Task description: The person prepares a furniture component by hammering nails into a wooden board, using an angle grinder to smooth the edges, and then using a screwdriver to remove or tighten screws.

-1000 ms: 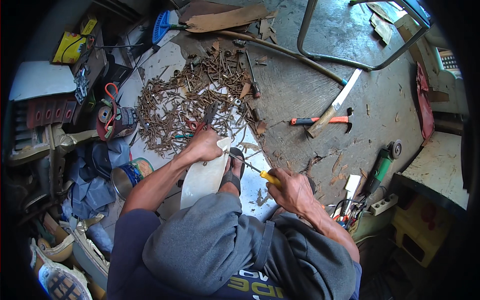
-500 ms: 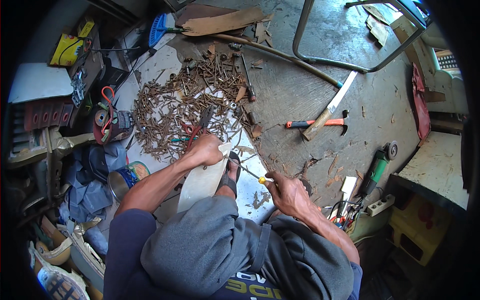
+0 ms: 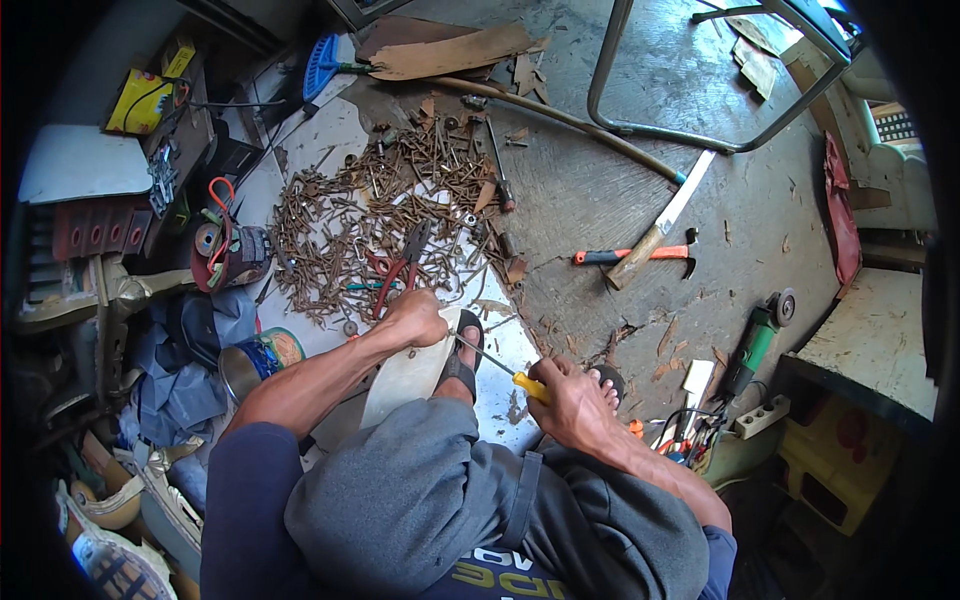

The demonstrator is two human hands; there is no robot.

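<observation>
A long cream-coloured flat piece (image 3: 405,382), like a thin board, leans up between my legs. My left hand (image 3: 416,318) is closed over its upper end. In my right hand (image 3: 575,402) is a screwdriver (image 3: 531,386) by its yellow handle; its metal shaft points up and left, with the tip at the board's top edge beside my left fingers. Whether a screw sits under the tip is too small to tell. Pliers with red handles (image 3: 400,270) lie just beyond my left hand, at the edge of a heap of rusty screws and nails (image 3: 345,215).
On the floor to the right lie an orange-handled hammer (image 3: 630,256), a saw-like blade with a wooden handle (image 3: 660,228) and a green angle grinder (image 3: 755,340). A metal-framed chair (image 3: 600,70) stands beyond. A tin can (image 3: 258,362) and grey cloth (image 3: 175,375) are at the left.
My right hand has shifted slightly down, and more of the screwdriver's yellow handle shows. My left hand keeps its hold on the board. The view has tilted a little.
</observation>
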